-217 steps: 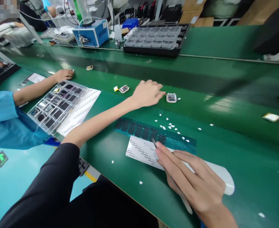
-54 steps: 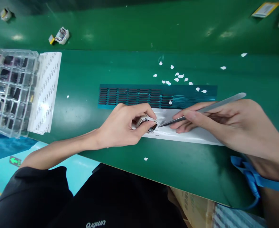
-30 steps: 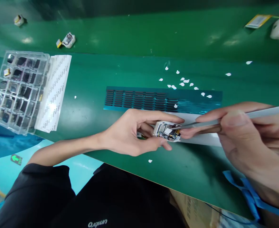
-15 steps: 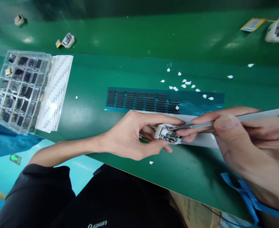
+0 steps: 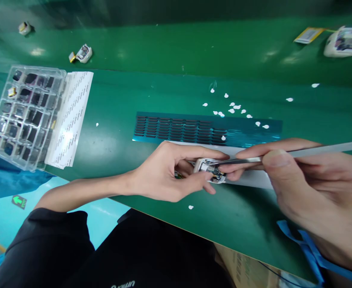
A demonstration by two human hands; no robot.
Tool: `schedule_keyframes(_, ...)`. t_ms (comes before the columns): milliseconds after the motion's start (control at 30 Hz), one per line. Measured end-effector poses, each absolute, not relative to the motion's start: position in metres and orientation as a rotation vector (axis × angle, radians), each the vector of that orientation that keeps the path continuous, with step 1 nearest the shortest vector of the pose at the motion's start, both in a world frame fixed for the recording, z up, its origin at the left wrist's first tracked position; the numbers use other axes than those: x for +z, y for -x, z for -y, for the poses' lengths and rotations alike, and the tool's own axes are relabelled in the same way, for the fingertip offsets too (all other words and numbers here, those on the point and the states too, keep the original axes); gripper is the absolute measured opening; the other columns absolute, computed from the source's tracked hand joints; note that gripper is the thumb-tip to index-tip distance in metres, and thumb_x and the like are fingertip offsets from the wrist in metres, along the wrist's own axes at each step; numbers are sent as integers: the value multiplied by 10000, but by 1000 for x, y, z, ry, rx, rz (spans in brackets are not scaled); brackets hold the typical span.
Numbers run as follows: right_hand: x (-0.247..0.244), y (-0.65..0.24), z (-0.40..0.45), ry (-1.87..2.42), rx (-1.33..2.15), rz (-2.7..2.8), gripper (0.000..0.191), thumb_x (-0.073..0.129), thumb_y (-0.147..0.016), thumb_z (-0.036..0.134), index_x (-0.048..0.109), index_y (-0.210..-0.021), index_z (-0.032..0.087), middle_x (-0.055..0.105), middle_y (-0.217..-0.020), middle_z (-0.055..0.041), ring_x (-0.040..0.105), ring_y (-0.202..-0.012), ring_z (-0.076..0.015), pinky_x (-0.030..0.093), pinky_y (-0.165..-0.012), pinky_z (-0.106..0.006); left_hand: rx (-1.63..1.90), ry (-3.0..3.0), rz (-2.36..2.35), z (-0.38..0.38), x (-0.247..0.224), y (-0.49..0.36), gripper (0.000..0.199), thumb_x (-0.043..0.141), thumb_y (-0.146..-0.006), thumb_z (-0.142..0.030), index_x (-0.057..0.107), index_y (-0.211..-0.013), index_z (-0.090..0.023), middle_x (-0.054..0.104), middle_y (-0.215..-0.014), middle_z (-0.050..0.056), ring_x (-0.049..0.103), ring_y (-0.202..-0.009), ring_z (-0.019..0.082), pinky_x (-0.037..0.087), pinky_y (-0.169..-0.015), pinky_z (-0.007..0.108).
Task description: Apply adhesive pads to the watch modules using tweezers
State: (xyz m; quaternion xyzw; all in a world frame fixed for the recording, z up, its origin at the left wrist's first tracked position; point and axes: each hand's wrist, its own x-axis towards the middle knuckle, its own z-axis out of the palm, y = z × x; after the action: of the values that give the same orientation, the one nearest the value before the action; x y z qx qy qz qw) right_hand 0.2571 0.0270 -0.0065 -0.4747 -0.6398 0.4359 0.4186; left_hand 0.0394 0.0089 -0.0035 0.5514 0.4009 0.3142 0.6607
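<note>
My left hand (image 5: 176, 172) grips a small white electronic device (image 5: 198, 165) by its sides, its open face turned up. Circuitry and thin wires show inside the casing. Between the thumb and fingers of my right hand (image 5: 301, 180) lies a pair of metal tweezers (image 5: 244, 161), its tips inside the device near the upper left of the opening. Fingertips of my right hand also touch the device's right edge. Whether the tips pinch anything is too small to see. Below the hands lies a white sheet (image 5: 255, 179), partly covered by them.
A blue film strip (image 5: 253, 134) with rows of black pads lies behind my hands, small white stickers (image 5: 237, 107) scattered around it. At left are a clear compartment tray (image 5: 10, 114) and printed white paper (image 5: 74, 120). Another open device (image 5: 331, 46) with a battery (image 5: 309, 35) sits back right.
The tweezer tips have shifted slightly left within the device, toward its upper left corner. My left thumb has moved a little over the circuitry. The whole view has shifted slightly.
</note>
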Motion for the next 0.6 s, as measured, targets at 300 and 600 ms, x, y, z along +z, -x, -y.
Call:
schedule_keyframes(300, -16, -267, -49, 1248, 808, 1465, 232, 723, -970, 440, 796, -838, 263, 770, -825, -42, 758, -686, -189, 657, -634, -379, 795, -1385, -956, -6, -2, -40, 290, 571, -1010, -204, 699, -1258, -125, 817, -1024, 93, 824, -791, 175, 660, -639, 221)
schedule_keyframes(600, -21, -280, -64, 1247, 650, 1915, 230, 642, -1015, 314, 816, -872, 266, 826, -981, -2, 786, -844, -161, 656, -732, -324, 839, -2139, -1069, -20, -18, -33, 214, 477, -1080, -230, 653, -1183, -166, 790, -1137, 83, 735, -1091, 190, 570, -904, 324)
